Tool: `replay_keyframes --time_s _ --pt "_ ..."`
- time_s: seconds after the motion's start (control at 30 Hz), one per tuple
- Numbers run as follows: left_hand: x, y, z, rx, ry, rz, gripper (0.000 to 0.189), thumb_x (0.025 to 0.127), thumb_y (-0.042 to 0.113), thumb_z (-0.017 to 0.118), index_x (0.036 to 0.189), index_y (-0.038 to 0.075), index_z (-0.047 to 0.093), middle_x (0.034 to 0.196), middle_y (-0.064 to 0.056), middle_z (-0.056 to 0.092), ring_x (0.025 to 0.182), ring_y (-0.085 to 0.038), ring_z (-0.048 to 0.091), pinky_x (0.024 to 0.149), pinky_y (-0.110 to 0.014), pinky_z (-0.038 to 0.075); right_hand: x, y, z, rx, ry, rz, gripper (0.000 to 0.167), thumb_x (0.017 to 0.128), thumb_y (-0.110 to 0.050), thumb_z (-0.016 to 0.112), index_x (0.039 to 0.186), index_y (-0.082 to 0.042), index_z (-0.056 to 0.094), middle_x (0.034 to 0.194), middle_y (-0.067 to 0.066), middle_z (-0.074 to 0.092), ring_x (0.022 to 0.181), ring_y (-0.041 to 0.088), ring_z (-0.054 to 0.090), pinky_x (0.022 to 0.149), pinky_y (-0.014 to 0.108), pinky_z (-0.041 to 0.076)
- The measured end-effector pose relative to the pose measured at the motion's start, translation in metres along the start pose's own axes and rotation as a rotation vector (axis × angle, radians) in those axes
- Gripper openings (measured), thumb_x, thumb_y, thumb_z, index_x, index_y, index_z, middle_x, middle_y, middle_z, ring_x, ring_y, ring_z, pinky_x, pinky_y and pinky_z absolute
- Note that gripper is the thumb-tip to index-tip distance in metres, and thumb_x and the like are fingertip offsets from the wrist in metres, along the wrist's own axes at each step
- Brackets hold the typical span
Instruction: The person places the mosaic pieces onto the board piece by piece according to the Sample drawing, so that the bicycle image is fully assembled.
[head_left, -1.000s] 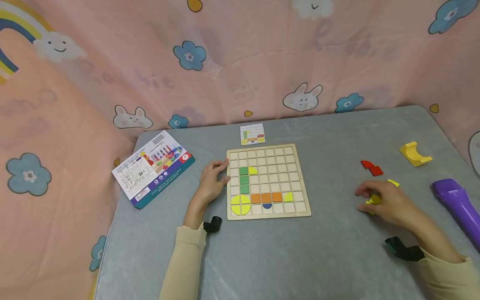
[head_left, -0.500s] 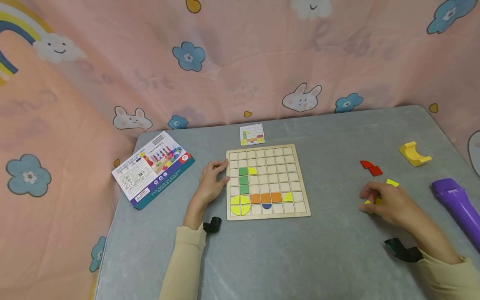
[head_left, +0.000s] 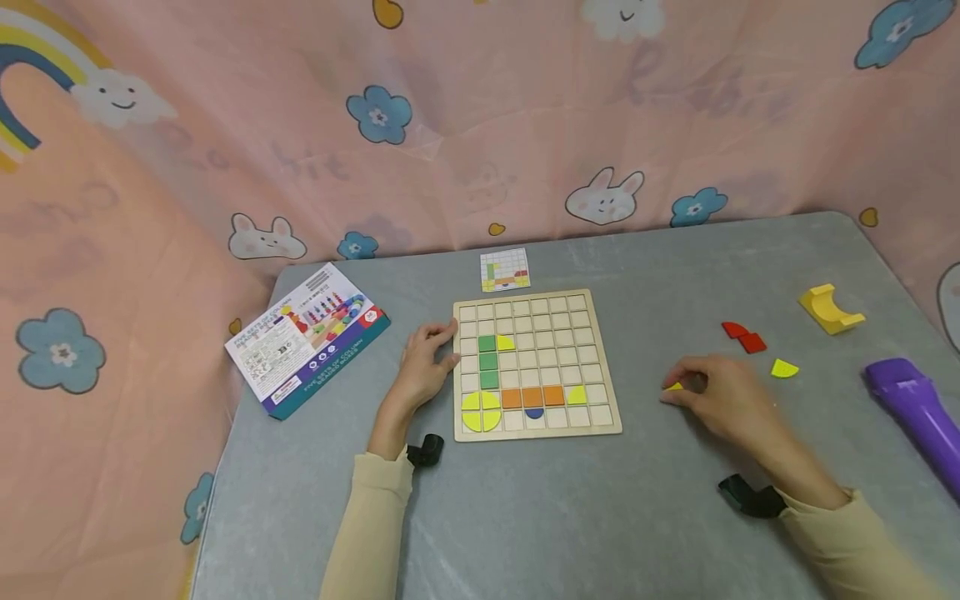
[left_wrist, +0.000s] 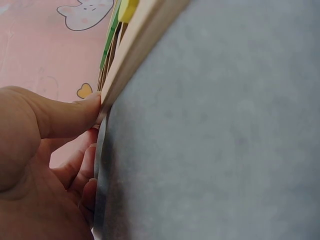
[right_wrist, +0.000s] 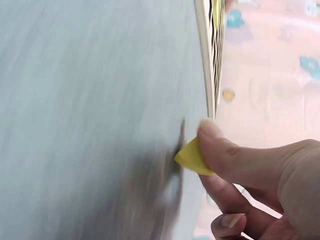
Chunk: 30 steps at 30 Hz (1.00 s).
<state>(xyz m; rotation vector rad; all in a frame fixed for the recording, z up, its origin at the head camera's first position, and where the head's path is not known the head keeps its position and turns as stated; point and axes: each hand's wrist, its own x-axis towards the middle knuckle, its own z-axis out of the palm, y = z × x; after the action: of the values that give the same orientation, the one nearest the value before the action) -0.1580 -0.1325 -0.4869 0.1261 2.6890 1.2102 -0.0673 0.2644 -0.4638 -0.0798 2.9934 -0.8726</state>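
Observation:
My right hand [head_left: 731, 404] pinches a yellow quarter-circle tile [right_wrist: 192, 157] between thumb and fingers, close over the table right of the board. My left hand [head_left: 423, 367] rests at the left edge of the wooden grid board [head_left: 613, 421], its thumb [left_wrist: 75, 115] against the rim. On the board, green squares [head_left: 488, 361] form a column and orange squares [head_left: 532, 396] a row. Several yellow quarter circles make a disc [head_left: 481, 410] at the lower left. A blue half circle [head_left: 534, 412] lies under the orange row.
Two red pieces [head_left: 752, 342] and a yellow quarter circle [head_left: 784, 368] lie on the right, near a yellow arch block [head_left: 829, 309] and a purple object [head_left: 915, 417]. A pattern card [head_left: 505, 269] lies behind the board; a box [head_left: 307, 337] sits at left.
My right hand has moved left with a yellow quarter-circle tile, away from the loose pieces, uncovering another yellow one. The left hand and the board stay in place.

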Motion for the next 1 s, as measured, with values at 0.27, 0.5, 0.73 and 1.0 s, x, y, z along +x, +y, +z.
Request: replay_keyframes --time_s 0.27,0.5,0.73,1.0 --pt "0.000 0.000 0.000 -0.007 0.001 -0.001 0.058 0.103 0.009 0.067 0.158 0.008 0.049 0.156 -0.017 0.047 0.148 -0.036 0.036 0.123 -0.056 0.023 0.007 -0.033 0.017 0.067 -0.001 -0.108 0.016 0.085 -0.001 0.085 0.097 -0.011 0.082 0.094 0.008 0.076 0.082 0.022 0.055 0.073 0.036 0.043" --pt "-0.001 0.002 0.000 -0.014 -0.003 -0.011 0.058 0.103 0.008 0.067 0.158 0.008 0.048 0.157 -0.017 0.046 0.149 -0.036 0.034 0.124 -0.056 0.023 0.011 -0.049 0.028 0.130 -0.041 -0.178 0.022 0.090 0.006 0.078 0.107 -0.008 0.077 0.102 0.007 0.076 0.088 0.020 0.062 0.076 0.032 0.051" --pt "0.000 0.002 -0.001 -0.020 -0.005 -0.012 0.058 0.103 0.009 0.067 0.158 0.008 0.048 0.157 -0.017 0.046 0.149 -0.036 0.035 0.124 -0.056 0.023 0.018 -0.058 0.033 0.136 -0.067 -0.221 0.019 0.084 -0.001 0.087 0.096 -0.011 0.076 0.093 0.003 0.070 0.085 0.015 0.065 0.076 0.033 0.052" --pt "0.000 0.001 -0.001 -0.009 -0.003 -0.006 0.058 0.103 0.009 0.067 0.159 0.009 0.048 0.155 -0.017 0.047 0.148 -0.036 0.036 0.123 -0.056 0.024 0.025 -0.054 0.040 0.108 -0.043 -0.253 0.013 0.083 -0.007 0.090 0.093 -0.013 0.085 0.087 0.000 0.069 0.079 0.016 0.048 0.068 0.029 0.038"
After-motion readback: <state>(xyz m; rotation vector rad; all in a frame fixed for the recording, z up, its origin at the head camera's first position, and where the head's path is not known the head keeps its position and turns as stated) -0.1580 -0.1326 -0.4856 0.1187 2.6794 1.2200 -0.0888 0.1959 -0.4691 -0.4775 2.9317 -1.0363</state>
